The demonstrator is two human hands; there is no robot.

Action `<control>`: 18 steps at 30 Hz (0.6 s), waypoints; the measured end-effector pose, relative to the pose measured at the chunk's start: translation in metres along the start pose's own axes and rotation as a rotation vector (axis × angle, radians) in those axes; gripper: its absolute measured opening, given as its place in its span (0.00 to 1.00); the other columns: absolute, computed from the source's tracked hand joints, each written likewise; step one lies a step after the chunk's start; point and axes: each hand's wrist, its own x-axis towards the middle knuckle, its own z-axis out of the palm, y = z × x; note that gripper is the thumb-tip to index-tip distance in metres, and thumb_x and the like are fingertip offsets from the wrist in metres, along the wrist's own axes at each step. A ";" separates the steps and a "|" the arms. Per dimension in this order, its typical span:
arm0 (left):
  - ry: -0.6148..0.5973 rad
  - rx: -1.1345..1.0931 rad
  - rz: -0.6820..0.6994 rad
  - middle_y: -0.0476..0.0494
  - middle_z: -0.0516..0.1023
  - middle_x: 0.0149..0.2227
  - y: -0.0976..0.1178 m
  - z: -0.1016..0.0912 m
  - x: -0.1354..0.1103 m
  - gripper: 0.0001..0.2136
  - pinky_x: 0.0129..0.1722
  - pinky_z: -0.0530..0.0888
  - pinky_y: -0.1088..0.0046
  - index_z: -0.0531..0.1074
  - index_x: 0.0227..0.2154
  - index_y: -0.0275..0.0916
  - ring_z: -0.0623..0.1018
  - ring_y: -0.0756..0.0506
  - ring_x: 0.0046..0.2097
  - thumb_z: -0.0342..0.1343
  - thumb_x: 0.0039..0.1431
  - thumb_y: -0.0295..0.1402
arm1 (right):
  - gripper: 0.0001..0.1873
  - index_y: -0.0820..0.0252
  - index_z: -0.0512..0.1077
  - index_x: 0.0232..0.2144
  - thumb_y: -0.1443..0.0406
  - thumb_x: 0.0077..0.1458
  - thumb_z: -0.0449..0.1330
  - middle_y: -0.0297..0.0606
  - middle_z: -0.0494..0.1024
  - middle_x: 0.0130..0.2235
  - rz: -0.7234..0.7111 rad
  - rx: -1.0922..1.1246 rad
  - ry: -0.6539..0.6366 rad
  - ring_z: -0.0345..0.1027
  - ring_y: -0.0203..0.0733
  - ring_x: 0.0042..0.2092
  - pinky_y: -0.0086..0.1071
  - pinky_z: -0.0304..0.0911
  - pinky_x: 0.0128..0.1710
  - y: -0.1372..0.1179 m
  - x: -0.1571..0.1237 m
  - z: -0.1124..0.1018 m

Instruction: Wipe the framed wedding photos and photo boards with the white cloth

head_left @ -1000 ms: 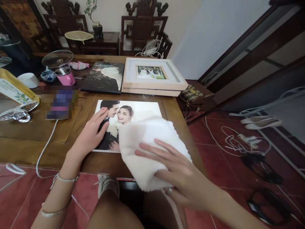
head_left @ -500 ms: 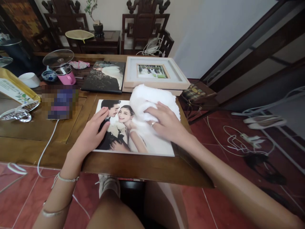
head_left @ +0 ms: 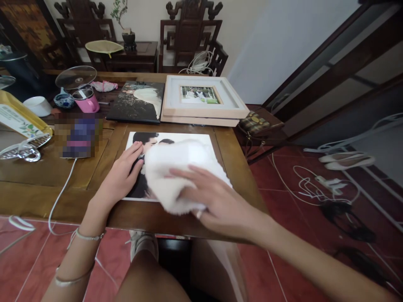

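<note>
A large photo print of a couple lies flat near the front edge of the wooden table. My left hand rests on its left side with the fingers stretched out. In my right hand is a fluffy white cloth, somewhat blurred by motion. The cloth lies over the middle and right of the print and reaches past its front edge. It hides most of the two faces and the white dress.
Behind the print are a dark photo panel and white-framed pictures, stacked. To the left stand a pink mug, a white cup, a yellow box and a silver hair clip. A white cable hangs over the table edge.
My right hand has moved the cloth toward me and to the left, from the print's upper right to its middle and front edge. My left hand stays in place.
</note>
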 end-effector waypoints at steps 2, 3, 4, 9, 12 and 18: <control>0.025 0.008 0.009 0.36 0.63 0.67 0.000 0.001 0.000 0.23 0.68 0.58 0.55 0.65 0.62 0.35 0.62 0.39 0.68 0.39 0.70 0.39 | 0.26 0.60 0.73 0.47 0.76 0.45 0.50 0.48 0.74 0.58 0.062 -0.057 0.054 0.60 0.49 0.65 0.53 0.53 0.65 0.023 0.017 -0.002; 0.048 0.019 0.005 0.36 0.63 0.66 -0.001 0.002 0.000 0.23 0.68 0.58 0.54 0.65 0.61 0.35 0.63 0.38 0.67 0.40 0.70 0.39 | 0.25 0.61 0.73 0.47 0.76 0.46 0.50 0.50 0.75 0.56 0.091 -0.083 0.078 0.61 0.51 0.64 0.54 0.53 0.64 0.032 0.026 -0.002; 0.086 0.038 -0.011 0.35 0.63 0.66 -0.001 0.002 0.000 0.22 0.67 0.59 0.54 0.66 0.60 0.35 0.63 0.38 0.67 0.40 0.70 0.38 | 0.25 0.63 0.72 0.47 0.76 0.47 0.51 0.52 0.76 0.54 0.121 -0.105 0.093 0.61 0.53 0.64 0.56 0.54 0.64 0.039 0.035 -0.001; 0.355 0.091 -0.312 0.30 0.76 0.52 -0.004 0.003 -0.001 0.22 0.60 0.66 0.53 0.68 0.57 0.31 0.74 0.35 0.55 0.45 0.65 0.37 | 0.27 0.66 0.72 0.50 0.77 0.45 0.52 0.54 0.76 0.54 0.196 -0.187 0.116 0.57 0.58 0.66 0.58 0.51 0.63 0.035 0.065 0.017; 0.395 -0.150 -0.475 0.35 0.79 0.45 -0.005 0.001 0.002 0.22 0.55 0.70 0.57 0.69 0.56 0.33 0.78 0.37 0.49 0.47 0.65 0.39 | 0.29 0.63 0.72 0.50 0.76 0.44 0.53 0.51 0.72 0.60 0.056 -0.153 0.059 0.55 0.56 0.67 0.58 0.47 0.65 0.012 0.067 0.028; 0.349 -0.827 -0.743 0.42 0.80 0.39 0.005 -0.022 0.013 0.13 0.42 0.70 0.70 0.74 0.42 0.37 0.78 0.43 0.43 0.55 0.58 0.38 | 0.25 0.61 0.72 0.50 0.74 0.48 0.55 0.47 0.63 0.66 -0.100 -0.117 0.003 0.50 0.54 0.69 0.59 0.45 0.66 -0.005 0.060 0.034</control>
